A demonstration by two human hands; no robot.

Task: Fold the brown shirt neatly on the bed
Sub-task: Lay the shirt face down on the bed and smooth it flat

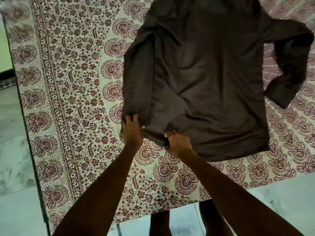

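The shirt [213, 79] is lying flat on the bed [76, 99], its long axis running from the hem at the near edge to the collar at the far end. Its left side is lying doubled inward as a long strip running the same way, while the right sleeve [289, 68] is sprawling out, bent, well to the right.

Both hands are working at the near left corner of the hem. The left hand [132, 132] is resting at the near end of the folded strip, fingers [131, 119] spread and fairly straight on the cloth, seemingly pressing it down, not clutching it. Just to its right, the right hand [177, 142] is clenching the hem, fingers curled into the fabric.

Judging from this, the left fold is being tidied, and the unfolded half is waiting to the right of both hands. The right hand is sitting nearer to it, so it looks the likelier one to be reaching across for the loose sleeve, with the fold needing to run parallel to the strip
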